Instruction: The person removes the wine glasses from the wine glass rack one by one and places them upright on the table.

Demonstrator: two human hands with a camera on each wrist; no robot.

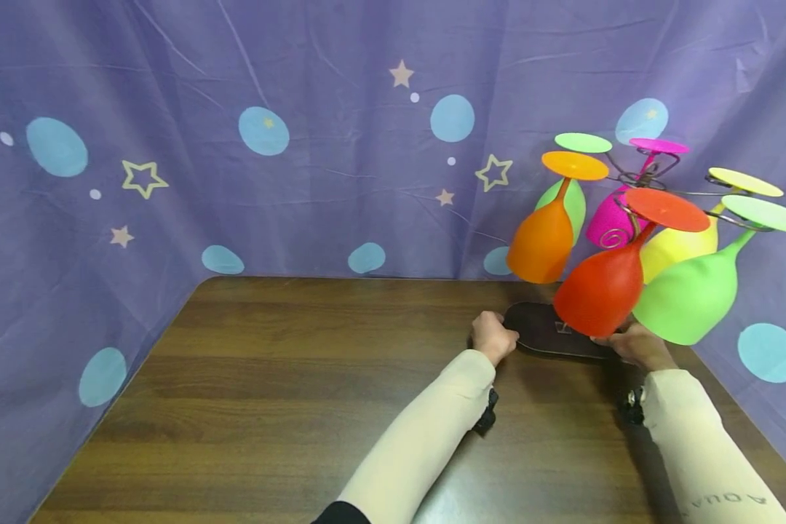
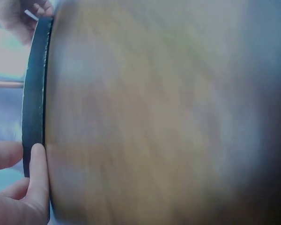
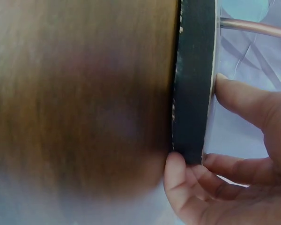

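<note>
A wine glass rack stands at the table's right side, with a dark oblong base (image 1: 540,329) and curled metal wire arms (image 1: 684,193). Upside down from its arms hang several coloured goblets: orange (image 1: 542,244), red (image 1: 599,295), light green (image 1: 688,295), yellow (image 1: 677,244) and pink (image 1: 610,218), plus another green one behind. My left hand (image 1: 493,336) grips the base's left end, thumb and fingers pinching its edge (image 2: 33,98). At the other end my right hand (image 1: 643,347) holds the base, fingertips at its underside (image 3: 193,93). Whether the base touches the table cannot be told.
The brown wooden table (image 1: 301,349) spreads to the left and front of the rack. A purple curtain (image 1: 340,182) with stars and blue dots hangs behind the table and along its sides, close to the goblets on the right.
</note>
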